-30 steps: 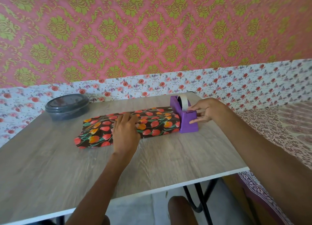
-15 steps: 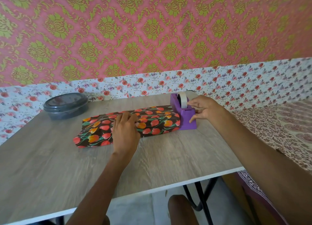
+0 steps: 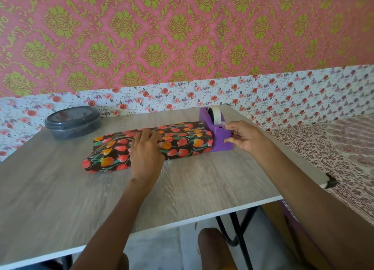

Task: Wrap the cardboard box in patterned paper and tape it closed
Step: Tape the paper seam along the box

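The box wrapped in dark tulip-patterned paper (image 3: 182, 142) lies lengthwise across the middle of the table; the cardboard itself is hidden. My left hand (image 3: 146, 151) presses flat on top of the paper near its middle, fingers straight. A purple tape dispenser (image 3: 217, 131) with a pale roll stands against the box's right end. My right hand (image 3: 244, 137) is at the dispenser's front, thumb and forefinger pinching the loose end of the tape (image 3: 223, 124) at the cutter.
A dark round lidded container (image 3: 72, 122) sits at the table's (image 3: 202, 188) back left. A floral-papered wall runs close behind. A patterned cloth surface (image 3: 334, 148) adjoins the table's right side. Black table legs and my knees are below the near edge.
My right hand has shifted from gripping the dispenser's side to pinching the tape end at its cutter. My left hand has stayed pressed on the wrapped box.
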A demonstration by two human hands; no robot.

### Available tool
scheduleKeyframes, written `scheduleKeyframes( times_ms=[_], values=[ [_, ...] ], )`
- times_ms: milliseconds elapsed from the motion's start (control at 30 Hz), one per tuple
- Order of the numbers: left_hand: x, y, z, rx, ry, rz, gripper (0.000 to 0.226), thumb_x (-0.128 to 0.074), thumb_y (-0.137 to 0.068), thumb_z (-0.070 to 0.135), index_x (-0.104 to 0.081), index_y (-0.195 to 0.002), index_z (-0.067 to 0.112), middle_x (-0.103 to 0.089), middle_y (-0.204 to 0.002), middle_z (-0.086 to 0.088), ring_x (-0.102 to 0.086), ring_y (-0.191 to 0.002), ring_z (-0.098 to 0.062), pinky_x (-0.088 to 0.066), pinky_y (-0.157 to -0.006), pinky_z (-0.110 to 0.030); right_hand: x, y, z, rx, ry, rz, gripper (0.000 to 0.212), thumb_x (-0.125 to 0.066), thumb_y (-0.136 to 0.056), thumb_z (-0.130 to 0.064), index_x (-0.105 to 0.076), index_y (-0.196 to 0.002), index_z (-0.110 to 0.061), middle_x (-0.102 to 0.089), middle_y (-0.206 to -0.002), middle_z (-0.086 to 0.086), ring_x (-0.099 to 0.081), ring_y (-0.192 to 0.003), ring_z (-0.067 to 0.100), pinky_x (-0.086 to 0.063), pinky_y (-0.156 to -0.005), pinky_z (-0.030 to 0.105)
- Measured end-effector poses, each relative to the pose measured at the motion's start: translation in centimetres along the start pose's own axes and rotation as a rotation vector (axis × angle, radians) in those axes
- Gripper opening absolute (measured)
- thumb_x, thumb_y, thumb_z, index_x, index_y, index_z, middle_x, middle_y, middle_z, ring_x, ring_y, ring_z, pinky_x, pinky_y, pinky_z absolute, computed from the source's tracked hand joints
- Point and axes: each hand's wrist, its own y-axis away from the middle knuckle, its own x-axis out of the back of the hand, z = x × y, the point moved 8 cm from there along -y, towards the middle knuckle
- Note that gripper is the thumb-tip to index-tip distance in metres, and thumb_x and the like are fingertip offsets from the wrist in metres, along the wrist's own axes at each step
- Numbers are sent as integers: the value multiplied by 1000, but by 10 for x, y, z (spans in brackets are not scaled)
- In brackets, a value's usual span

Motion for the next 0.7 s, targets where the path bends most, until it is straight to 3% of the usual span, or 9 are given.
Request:
scheduleKeyframes(
  times_ms=[100,300,467,567,700],
  values=[
    [-2,0,-1,3,-6,-7,21,-75,-75,-7,-69,-90,7,-65,-94,-10,-58,-90,-28,-53,-75,-40,5,-4,8,-2,-41,-9,10,-60,-91,4,-61,-84,-3,-63,-87,9,-61,-84,16,-46,-106,43],
    [-1,0,0,9,-8,5,22,-75,-75,-8,-68,-90,6,-65,-95,-11,-57,-89,-29,-51,-75,-40,10,-12,12,33,-13,-19,7,-66,-88,3,-63,-90,-3,-67,-91,10,-64,-86,15,-50,-101,41],
    [0,1,2,4,-9,2,27,-76,-71,-10,-68,-91,6,-65,-96,-11,-57,-90,-29,-52,-75,-40,19,-12,8,174,157,27,7,-73,-85,0,-66,-87,0,-70,-99,16,-69,-89,20,-58,-88,39],
    [0,0,1,5,-7,13,26,-75,-72,-11,-68,-90,6,-64,-95,-11,-57,-90,-29,-52,-75,-41,23,-14,2,257,251,46,8,-75,-83,-1,-68,-82,0,-70,-97,18,-70,-91,26,-60,-83,41],
    [-1,0,1,6,-3,27,26,-74,-72,-12,-68,-88,6,-64,-94,-11,-57,-89,-29,-52,-74,-42,23,-15,-8,331,375,82,6,-77,-81,0,-71,-80,-1,-71,-89,15,-71,-85,24,-62,-70,32]
  ],
)
